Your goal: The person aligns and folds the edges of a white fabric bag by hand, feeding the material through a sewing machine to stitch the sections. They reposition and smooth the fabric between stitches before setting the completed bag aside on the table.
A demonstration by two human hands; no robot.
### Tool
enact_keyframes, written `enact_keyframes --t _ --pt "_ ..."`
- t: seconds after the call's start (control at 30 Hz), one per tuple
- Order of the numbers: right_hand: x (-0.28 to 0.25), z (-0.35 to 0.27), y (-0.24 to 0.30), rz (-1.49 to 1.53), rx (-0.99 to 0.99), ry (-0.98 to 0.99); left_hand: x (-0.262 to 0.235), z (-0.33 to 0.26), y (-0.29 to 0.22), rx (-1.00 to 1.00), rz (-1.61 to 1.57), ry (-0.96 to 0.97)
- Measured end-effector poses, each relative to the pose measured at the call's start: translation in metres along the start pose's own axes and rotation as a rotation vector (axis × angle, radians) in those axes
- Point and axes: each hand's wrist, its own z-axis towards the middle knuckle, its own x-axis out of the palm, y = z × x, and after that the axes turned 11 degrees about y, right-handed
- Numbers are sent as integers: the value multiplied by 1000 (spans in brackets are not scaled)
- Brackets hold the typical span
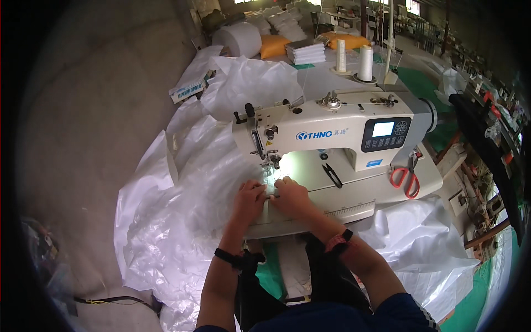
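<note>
Two forearms (218,293) rise from the lower edge, left hand (250,200) and right hand (293,198) angled inward, nearly meeting mid-frame before one sewing machine (326,124). White sheeting (193,182) fills centre-left; glare hides whether either grip pinches it. Right of centre: one black snips (332,175), one red-handled scissors (406,177).

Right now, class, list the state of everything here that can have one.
Sewing machine: powered on
Screen: lit
Work light: on
Scissors: lying down, handles spread
Snips: lying down, blades apart
Thread cones: standing upright
White sheeting: crumpled
White roll: rolled up
Left hand: fingers bent
Right hand: fingers bent
</note>
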Motion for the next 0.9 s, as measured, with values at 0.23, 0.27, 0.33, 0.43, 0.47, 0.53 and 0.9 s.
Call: enact_keyframes --t 0.23,0.27,0.33,0.43,0.47,0.53,0.9 --pt "16 7 5 96 115 -115 -2 -1 -2 -174 -146 -31" --pt "16 6 4 103 98 -106 -3 -1 -3 -117 -33 -40" --pt "16 3 2 167 108 -131 -4 -2 -6 -57 75 -48" --pt "16 1 2 195 93 -162 -5 -5 -13 22 164 -8" --pt "16 1 3 199 84 -163 -6 -5 -15 18 170 21" --pt "17 2 3 250 78 -232 -8 -5 -17 11 177 48" --pt "7 -1 -5 69 -133 -279 -11 0 -15 32 295 149"
